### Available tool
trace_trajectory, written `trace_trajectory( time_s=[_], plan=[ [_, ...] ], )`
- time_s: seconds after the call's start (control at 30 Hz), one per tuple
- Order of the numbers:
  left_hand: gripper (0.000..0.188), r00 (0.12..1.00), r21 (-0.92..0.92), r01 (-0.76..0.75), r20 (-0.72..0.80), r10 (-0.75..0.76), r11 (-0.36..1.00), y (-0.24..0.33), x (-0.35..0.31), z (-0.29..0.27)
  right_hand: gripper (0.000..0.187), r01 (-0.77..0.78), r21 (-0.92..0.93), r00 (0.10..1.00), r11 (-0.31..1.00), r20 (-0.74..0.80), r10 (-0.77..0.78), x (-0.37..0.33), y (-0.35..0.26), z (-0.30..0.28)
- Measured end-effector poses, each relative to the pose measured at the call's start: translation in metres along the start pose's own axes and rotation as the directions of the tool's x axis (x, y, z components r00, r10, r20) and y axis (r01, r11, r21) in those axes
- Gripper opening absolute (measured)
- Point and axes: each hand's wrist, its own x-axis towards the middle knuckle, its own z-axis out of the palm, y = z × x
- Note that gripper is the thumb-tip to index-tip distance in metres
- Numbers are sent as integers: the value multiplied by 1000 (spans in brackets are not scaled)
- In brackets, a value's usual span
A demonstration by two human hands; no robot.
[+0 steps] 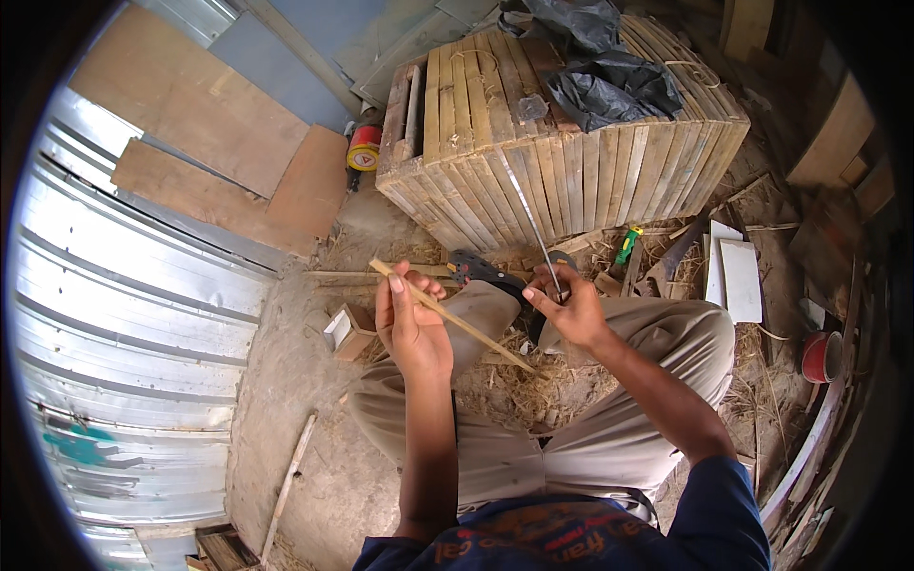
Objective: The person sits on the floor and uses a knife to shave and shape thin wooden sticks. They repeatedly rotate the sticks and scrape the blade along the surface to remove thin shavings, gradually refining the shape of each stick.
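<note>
My left hand is closed around the upper part of a thin wooden strip, thumb along it. The strip slants down to the right over my lap, above wood shavings. In my right hand, fingers curled, is a long thin metal blade pointing up and away, its far tip in front of the slatted wooden stack. My fist hides the handle end, so I cannot tell its exact kind. The strip and the blade are apart.
Beyond my feet stands a slatted wooden stack with a black plastic bag on top. A green-and-yellow tool, a handsaw and white boards lie at right. A small box sits left; a red can stands far right.
</note>
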Motion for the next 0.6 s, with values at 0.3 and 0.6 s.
trace_trajectory(
  time_s=[0.3,0.6],
  plan=[
    [29,966,110,230,-146,-213,967,-6,8,12,55,-74,513,975,855,219,-47,-32,-12,34],
    [22,953,52,278,-142,-268,959,-21,7,16,72,-264,244,934,933,306,185,-43,7,55]
  ],
)
